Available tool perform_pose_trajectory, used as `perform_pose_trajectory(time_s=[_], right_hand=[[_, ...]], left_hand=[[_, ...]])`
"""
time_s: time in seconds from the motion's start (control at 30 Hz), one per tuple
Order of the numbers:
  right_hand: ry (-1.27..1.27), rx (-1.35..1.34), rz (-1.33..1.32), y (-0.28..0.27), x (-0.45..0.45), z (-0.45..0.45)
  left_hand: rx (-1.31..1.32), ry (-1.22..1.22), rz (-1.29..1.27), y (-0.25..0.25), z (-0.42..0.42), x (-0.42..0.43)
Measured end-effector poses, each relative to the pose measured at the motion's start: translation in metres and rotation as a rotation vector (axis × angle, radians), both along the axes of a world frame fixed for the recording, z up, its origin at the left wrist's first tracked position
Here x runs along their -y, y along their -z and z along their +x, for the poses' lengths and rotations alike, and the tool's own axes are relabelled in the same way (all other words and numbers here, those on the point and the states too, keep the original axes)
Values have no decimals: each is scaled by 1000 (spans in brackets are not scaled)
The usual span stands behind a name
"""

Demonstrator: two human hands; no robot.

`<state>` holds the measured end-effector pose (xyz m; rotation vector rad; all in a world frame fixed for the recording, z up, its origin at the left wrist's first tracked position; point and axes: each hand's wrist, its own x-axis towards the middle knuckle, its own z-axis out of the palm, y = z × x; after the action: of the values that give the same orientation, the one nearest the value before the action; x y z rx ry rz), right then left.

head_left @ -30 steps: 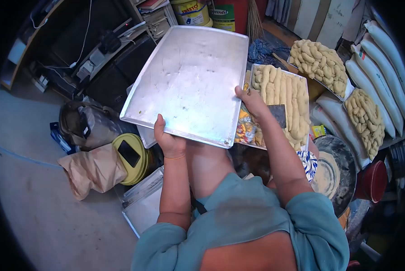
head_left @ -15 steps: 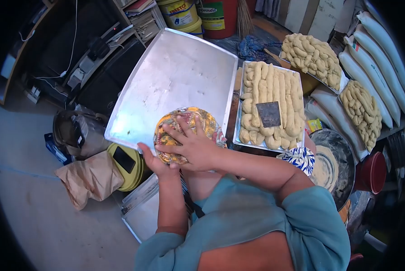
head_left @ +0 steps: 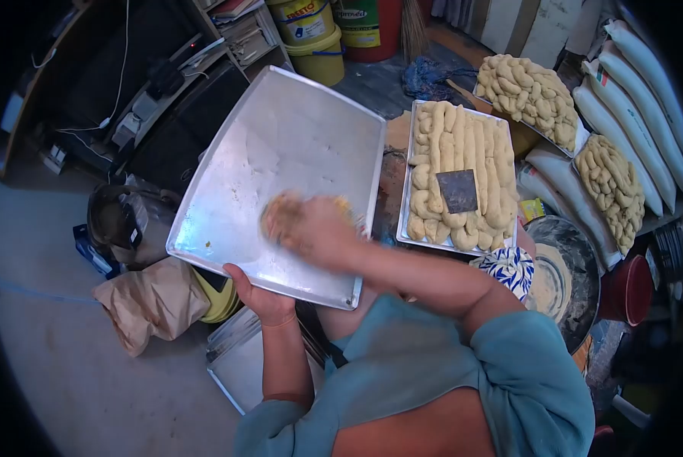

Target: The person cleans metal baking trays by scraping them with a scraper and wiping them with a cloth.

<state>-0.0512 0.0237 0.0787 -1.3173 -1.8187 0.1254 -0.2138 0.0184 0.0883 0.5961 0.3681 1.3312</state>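
My left hand (head_left: 264,299) grips the near left edge of a metal baking tray (head_left: 280,145), its thumb over the rim and its other fingers underneath. The tray is tilted above my lap. Over its lower middle, my right hand (head_left: 322,232) is blurred by motion and closed on a patterned yellow cloth (head_left: 282,217), which is bunched against the tray surface. Small crumbs lie near the tray's left corner. To the right, a second tray (head_left: 402,221) holds long and short dough pieces (head_left: 463,137) with a dark flat scraper (head_left: 457,190) lying on them.
More twisted dough (head_left: 528,99) is piled at the upper right, beside white sacks (head_left: 638,99). A dark basin (head_left: 577,266) and red bucket (head_left: 627,289) stand at the right. A paper bag (head_left: 155,301), yellow tub (head_left: 218,297) and more trays (head_left: 246,365) are at the lower left.
My right hand left the tray's right edge, pressed the cloth flat with spread fingers, and now has it bunched. The tray has moved left and down. My left hand still holds its edge.
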Motion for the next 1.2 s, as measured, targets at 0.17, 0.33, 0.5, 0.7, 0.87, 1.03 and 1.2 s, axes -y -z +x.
perform_pose_trajectory(time_s=[0.17, 0.33, 0.5, 0.7, 0.87, 1.03, 1.2], right_hand=[[29, -56, -15, -25, -39, 15], [743, -202, -260, 24, -111, 159], [642, -180, -65, 64, -78, 203], [130, -130, 71, 16, 35, 73], [-252, 111, -225, 37, 80, 8], [-538, 130, -290, 31, 77, 37], [-672, 21, -306, 45, 87, 34]], left_hand=[[17, 64, 15, -7, -15, 22], [-49, -16, 64, -15, -36, 31], [-107, -150, -19, -7, -40, -6], [-120, -159, 46, -6, -25, -62], [-109, -54, 177, -13, -16, -86], [-155, -18, 226, -12, -11, -92], [-171, -33, 183, -19, -8, -120]])
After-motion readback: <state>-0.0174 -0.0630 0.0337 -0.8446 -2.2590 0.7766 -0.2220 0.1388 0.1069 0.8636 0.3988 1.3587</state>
